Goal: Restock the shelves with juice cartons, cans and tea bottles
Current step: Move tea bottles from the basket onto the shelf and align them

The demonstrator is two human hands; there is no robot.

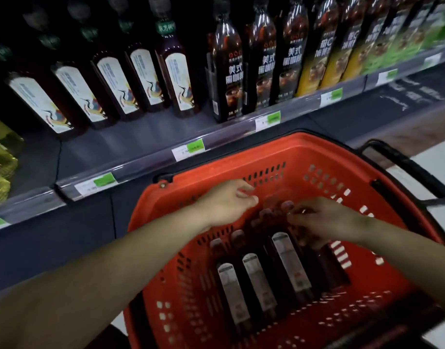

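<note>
On the left of the grey metal shelf (130,144) we see a row of dark tea bottles with white crane labels (177,79). Our left hand (225,205) hovers over the red perforated plastic basket (292,152), fingers loosely curled, grasping nothing. More dark, white-labelled bottles (290,260) lie inside. Our right hand (324,221) reaches among their caps; we cannot tell its grip. Black-labelled coffee bottles (227,71) stand farther right.
</note>
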